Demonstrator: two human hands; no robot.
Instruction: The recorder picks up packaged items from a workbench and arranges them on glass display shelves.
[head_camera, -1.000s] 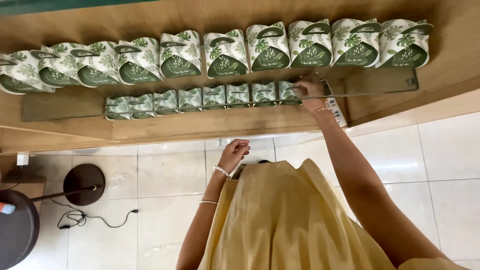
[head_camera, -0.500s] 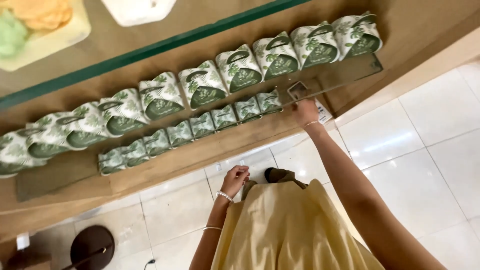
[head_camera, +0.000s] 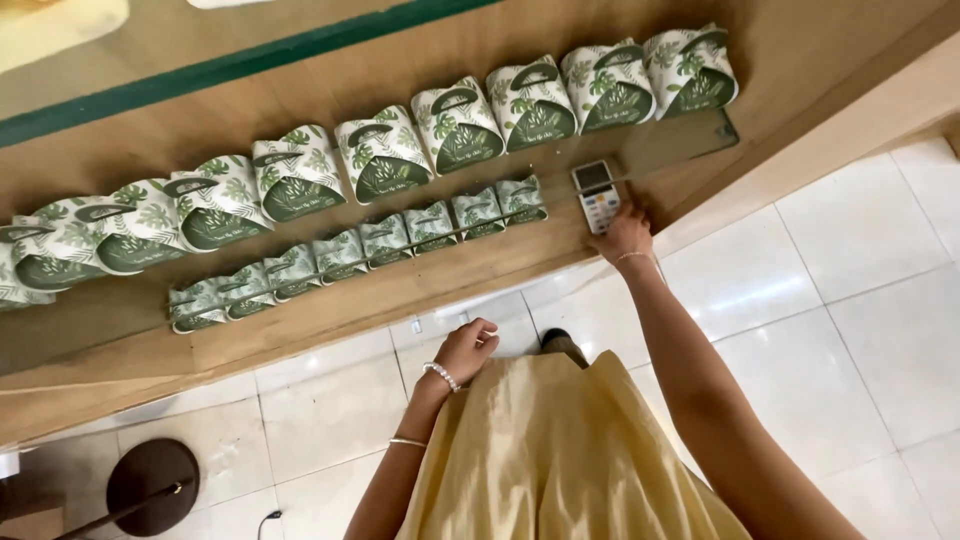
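Right hand (head_camera: 622, 236), fingers spread open, is now pressing down a white remote (head_camera: 598, 195) newly lying at three o'clock of the small green-leaf boxes (head_camera: 360, 248), while left hand (head_camera: 466, 350) is hanging loosely curled, empty.

Pale yellow pleated garment, bare arms, pearl-bead bracelet and thin bangle on the left wrist.
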